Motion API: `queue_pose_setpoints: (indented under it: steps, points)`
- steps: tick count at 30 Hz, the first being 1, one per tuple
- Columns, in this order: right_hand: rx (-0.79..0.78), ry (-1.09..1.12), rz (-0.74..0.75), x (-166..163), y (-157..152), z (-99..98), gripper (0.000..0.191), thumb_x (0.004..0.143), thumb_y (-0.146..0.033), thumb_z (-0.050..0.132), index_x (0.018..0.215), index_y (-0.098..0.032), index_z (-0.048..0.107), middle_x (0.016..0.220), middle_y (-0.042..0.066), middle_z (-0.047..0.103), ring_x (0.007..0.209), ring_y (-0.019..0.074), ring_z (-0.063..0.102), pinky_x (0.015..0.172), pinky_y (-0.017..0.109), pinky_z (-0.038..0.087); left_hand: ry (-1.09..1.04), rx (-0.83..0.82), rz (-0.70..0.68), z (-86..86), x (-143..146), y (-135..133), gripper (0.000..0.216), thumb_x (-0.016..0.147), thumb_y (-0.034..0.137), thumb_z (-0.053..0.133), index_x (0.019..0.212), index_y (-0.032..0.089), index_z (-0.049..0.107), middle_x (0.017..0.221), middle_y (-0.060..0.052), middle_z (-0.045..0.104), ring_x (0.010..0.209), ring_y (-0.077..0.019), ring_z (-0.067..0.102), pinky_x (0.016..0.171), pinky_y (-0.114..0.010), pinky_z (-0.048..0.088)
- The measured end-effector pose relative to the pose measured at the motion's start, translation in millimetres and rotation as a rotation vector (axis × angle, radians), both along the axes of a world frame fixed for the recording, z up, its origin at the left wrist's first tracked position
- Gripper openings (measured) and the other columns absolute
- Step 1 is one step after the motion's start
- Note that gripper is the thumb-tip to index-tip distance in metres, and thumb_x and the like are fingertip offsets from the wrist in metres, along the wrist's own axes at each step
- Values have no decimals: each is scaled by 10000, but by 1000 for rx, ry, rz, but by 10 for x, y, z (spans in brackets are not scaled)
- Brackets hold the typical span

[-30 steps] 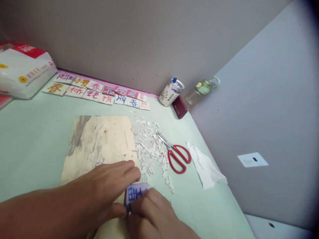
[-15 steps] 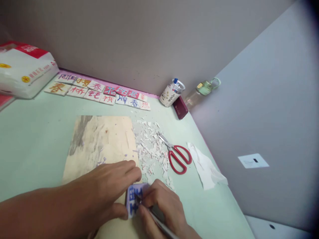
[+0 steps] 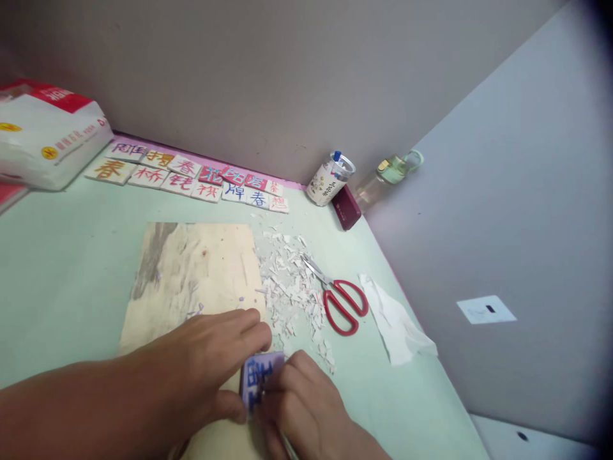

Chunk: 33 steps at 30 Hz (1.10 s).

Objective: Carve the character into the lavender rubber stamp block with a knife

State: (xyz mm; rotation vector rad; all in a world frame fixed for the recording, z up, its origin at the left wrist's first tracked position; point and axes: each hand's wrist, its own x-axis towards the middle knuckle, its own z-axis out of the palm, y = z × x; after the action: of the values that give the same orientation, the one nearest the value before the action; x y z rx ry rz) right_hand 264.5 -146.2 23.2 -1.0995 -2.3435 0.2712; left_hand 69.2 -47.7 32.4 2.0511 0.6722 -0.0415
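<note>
Head view: the cup (image 3: 330, 181) at 1 o'clock, against the wall, holds a blue-capped pen and leans toward 1 o'clock. A dark red case (image 3: 345, 206) lies just beside it at its 4 o'clock. A clear bottle (image 3: 387, 169) with a green lid lies on its side at the cup's 3 o'clock, and I cannot tell what is in it. A white-and-red bag (image 3: 48, 137) sits at 10 o'clock, shut. The tile (image 3: 261, 374) lies at 6 o'clock on the near right corner of the board (image 3: 191, 275), with its blue character face up and its top edge toward 12 o'clock. Its visible sides run roughly 12 to 6. Its lower end is under a hand, so its long axis cannot be told. The left hand (image 3: 211, 358) pinches the tile, forefinger on the far edge and thumb on the near left edge. The right hand (image 3: 306, 409) has its fingers bunched together with the tips on the tile's face, and what they hold cannot be made out. Scraps (image 3: 292, 287) are heaped at the board's 3 o'clock, touching the tips of the scissors (image 3: 342, 300), whose blades point to 10 o'clock. A tissue (image 3: 397, 322) lies at their 4 o'clock. Rows of lettered tiles (image 3: 191, 176) line the wall at 11 o'clock.
</note>
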Motion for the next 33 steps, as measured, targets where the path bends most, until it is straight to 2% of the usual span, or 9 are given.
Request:
queue_pose_setpoints:
  steps: [2, 5, 8, 12, 18, 21, 24, 28, 33]
  points:
    - [-12, -122, 25, 13, -12, 65, 319, 1070, -106, 366, 805, -153, 536, 760, 59, 572, 733, 182, 471, 649, 309, 426, 19, 2, -13, 0, 8, -1, 354, 718, 6, 706, 981, 205, 578, 1045, 2, 602, 993, -210, 541, 868, -346, 386]
    - [-38, -173, 32, 17, -11, 133, 385, 1095, -141, 318, 784, -146, 546, 774, 63, 570, 745, 182, 461, 646, 301, 418, 23, 16, -28, 23, 4, 9, 366, 713, -5, 722, 985, 200, 588, 1027, 3, 598, 979, -209, 544, 851, -339, 385]
    - [-38, -122, 26, 20, 13, 138, 337, 1070, -92, 371, 783, -152, 537, 768, 56, 565, 752, 177, 466, 662, 296, 426, -31, 35, -56, 61, -13, 38, 357, 741, -21, 726, 978, 209, 591, 1034, 11, 600, 982, -195, 553, 836, -309, 388]
    - [-32, -5, 58, 40, 36, 104, 228, 1003, -30, 464, 824, -155, 531, 763, 46, 574, 723, 161, 463, 657, 293, 424, -115, 115, -107, 80, -4, 91, 217, 841, 3, 669, 822, 188, 559, 917, 20, 599, 832, -150, 568, 705, -265, 381]
    - [-116, 60, 67, 59, 31, 64, 131, 991, -40, 504, 949, -162, 530, 812, 49, 624, 744, 164, 516, 674, 298, 443, -334, 336, -217, -75, -1, 110, 265, 899, -38, 547, 753, 181, 512, 825, 36, 569, 689, -89, 544, 589, -218, 363]
    - [-126, 102, 37, 63, 34, 18, 124, 995, -63, 502, 952, -178, 520, 819, 43, 621, 745, 160, 523, 676, 294, 455, -328, 348, -227, -118, -27, 125, 277, 886, -54, 511, 747, 186, 490, 807, 42, 553, 670, -91, 529, 576, -234, 345]
    - [-150, 241, 1, 79, 36, 4, 110, 975, -113, 528, 918, -206, 513, 791, 18, 596, 717, 150, 526, 648, 279, 452, -287, 361, -222, -89, -39, 144, 266, 854, -56, 550, 745, 183, 510, 805, 33, 566, 680, -113, 538, 581, -266, 333]
    - [-319, 376, -115, 110, 42, 91, 144, 919, -106, 587, 862, -225, 527, 789, -4, 598, 722, 133, 590, 652, 251, 466, -311, 353, -200, -35, -28, 139, 269, 813, -80, 576, 781, 185, 551, 822, 30, 588, 680, -130, 542, 575, -286, 315]
    - [-366, 502, -232, 127, 68, 173, 117, 899, -137, 643, 842, -223, 589, 776, -11, 648, 688, 120, 604, 637, 230, 467, -281, 362, -206, -10, -23, 129, 277, 816, -88, 562, 805, 189, 556, 845, 31, 601, 709, -133, 557, 599, -282, 314]
